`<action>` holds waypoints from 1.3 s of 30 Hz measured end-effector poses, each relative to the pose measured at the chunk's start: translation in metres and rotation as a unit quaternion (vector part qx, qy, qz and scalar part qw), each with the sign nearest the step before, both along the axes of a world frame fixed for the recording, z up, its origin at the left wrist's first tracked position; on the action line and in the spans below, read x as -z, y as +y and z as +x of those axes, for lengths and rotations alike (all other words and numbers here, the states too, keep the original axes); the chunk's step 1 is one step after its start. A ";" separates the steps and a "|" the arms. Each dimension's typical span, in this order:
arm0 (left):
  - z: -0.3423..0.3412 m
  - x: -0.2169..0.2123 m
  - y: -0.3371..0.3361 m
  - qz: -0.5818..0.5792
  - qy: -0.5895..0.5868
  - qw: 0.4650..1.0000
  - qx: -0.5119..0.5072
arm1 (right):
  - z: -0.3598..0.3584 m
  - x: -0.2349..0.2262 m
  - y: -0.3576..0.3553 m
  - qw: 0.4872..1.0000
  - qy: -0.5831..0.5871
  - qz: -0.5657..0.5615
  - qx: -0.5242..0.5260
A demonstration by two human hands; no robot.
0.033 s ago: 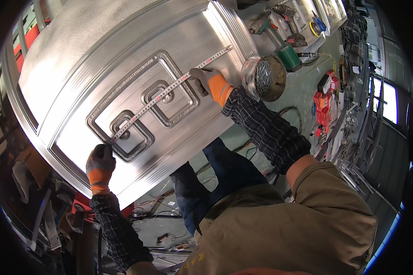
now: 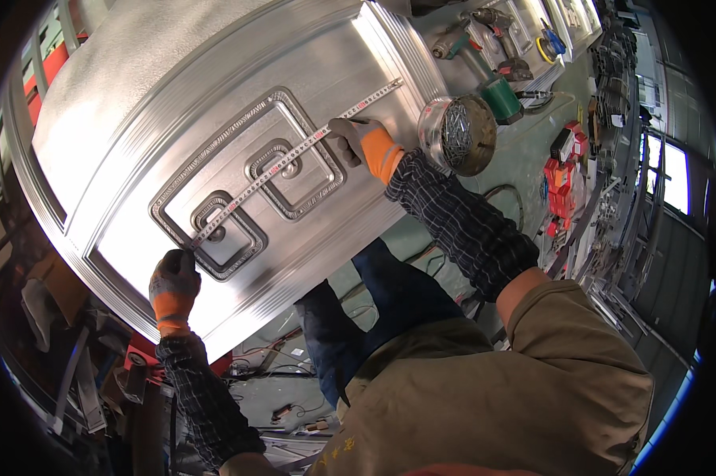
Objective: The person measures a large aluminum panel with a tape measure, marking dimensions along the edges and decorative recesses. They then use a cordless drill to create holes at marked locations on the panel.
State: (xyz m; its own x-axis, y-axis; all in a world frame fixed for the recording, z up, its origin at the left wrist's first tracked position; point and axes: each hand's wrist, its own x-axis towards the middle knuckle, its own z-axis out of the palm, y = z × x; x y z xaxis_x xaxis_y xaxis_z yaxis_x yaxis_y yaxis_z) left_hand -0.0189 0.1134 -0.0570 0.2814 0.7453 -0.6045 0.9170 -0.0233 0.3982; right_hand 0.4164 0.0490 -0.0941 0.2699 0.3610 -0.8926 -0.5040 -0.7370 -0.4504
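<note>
A pale tape measure blade (image 2: 251,188) stretches diagonally across a silvery metal panel (image 2: 215,111) with raised rectangular mouldings. Its far right end lies near the panel's ribbed edge strip. At the blade's near left end, my left hand (image 2: 174,287), in a grey and orange glove, is closed around it; whatever sits inside the fist is hidden. Farther along, my right hand (image 2: 367,146), gloved alike, has its fingers curled against the blade's lower edge, just right of the larger moulded frame (image 2: 336,170). The fingertips partly hide their contact with the tape.
Right of the panel stands a round metal tin (image 2: 433,131) with many screws. Beyond it lie a green-bodied power tool (image 2: 497,97) and a cordless drill (image 2: 501,36). Red tools (image 2: 560,186) rest on the floor at right, beside metal strips. Cables cross the floor by my legs.
</note>
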 end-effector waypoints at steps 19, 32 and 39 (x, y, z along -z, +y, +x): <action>0.021 -0.034 -0.048 -0.193 -0.314 0.867 -0.336 | -0.082 -0.051 -0.031 0.862 -0.270 0.257 -0.344; -0.002 0.040 -0.080 0.034 -0.093 0.894 -0.437 | -0.045 0.039 -0.052 0.829 -0.466 0.095 -0.295; -0.005 0.052 -0.068 0.063 -0.049 0.955 -0.287 | -0.052 0.026 -0.045 0.813 -0.501 0.105 -0.278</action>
